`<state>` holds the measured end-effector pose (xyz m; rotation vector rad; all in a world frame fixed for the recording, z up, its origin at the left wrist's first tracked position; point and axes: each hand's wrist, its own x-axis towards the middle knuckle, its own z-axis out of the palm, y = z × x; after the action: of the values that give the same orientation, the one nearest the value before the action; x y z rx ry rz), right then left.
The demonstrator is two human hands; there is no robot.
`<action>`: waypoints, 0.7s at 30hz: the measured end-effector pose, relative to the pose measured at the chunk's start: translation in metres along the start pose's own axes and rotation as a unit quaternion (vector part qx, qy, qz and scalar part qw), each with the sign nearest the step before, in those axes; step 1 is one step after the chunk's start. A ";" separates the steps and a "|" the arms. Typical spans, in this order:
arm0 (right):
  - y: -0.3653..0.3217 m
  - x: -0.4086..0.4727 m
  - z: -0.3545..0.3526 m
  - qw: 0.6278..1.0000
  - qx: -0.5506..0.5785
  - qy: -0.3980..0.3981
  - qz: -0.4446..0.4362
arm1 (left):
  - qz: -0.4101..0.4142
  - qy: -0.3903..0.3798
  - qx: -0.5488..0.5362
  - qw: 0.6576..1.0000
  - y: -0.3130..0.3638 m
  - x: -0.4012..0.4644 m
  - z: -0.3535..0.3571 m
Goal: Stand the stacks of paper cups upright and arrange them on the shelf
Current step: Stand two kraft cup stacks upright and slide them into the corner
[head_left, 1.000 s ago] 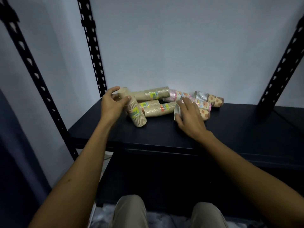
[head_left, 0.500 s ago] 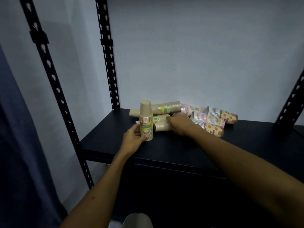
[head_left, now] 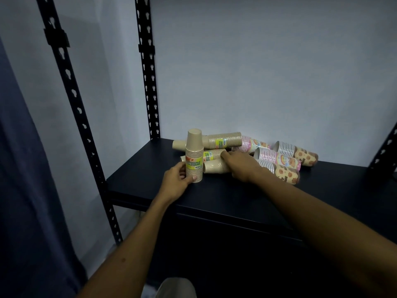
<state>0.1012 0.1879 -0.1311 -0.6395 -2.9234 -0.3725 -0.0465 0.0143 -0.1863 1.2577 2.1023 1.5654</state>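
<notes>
A brown stack of paper cups (head_left: 194, 155) with a yellow-green label stands upright, bottoms up, on the black shelf (head_left: 154, 175). My left hand (head_left: 178, 181) grips its lower part. To its right several stacks lie on their sides: a brown stack (head_left: 223, 141) at the back, another brown stack (head_left: 213, 166) in front, and pink and patterned stacks (head_left: 277, 157) to the right. My right hand (head_left: 240, 164) rests closed over the front lying brown stack.
Black perforated shelf posts rise at the left front (head_left: 71, 108), the left back (head_left: 148, 82) and the far right (head_left: 386, 147). A pale wall closes the back. A dark curtain (head_left: 25, 211) hangs at the left. Bare shelf surface lies right of the pile.
My left hand has stood the brown stack upright from lying tilted. My right hand moved left from the patterned stacks onto a lying brown stack.
</notes>
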 end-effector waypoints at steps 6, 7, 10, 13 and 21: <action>0.005 0.001 0.005 0.998 0.042 0.024 -0.040 | -0.013 0.026 -0.018 0.999 0.001 -0.001 0.000; 0.005 0.001 0.004 0.996 0.073 0.033 -0.039 | -0.018 0.034 -0.023 0.999 0.000 -0.001 -0.001; 0.001 0.002 -0.004 0.972 0.213 0.091 -0.031 | -0.033 0.047 -0.031 0.998 -0.001 0.000 -0.003; -0.008 0.000 -0.014 0.912 0.377 0.162 -0.008 | -0.036 0.045 -0.029 0.998 -0.001 0.001 -0.002; -0.038 -0.013 0.009 0.765 0.600 0.201 0.118 | -0.029 0.039 -0.020 0.999 -0.001 -0.001 -0.002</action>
<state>0.0964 0.1517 -0.1500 -0.5449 -1.9801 1.1491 -0.0473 0.0121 -0.1865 1.1285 2.1242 1.6482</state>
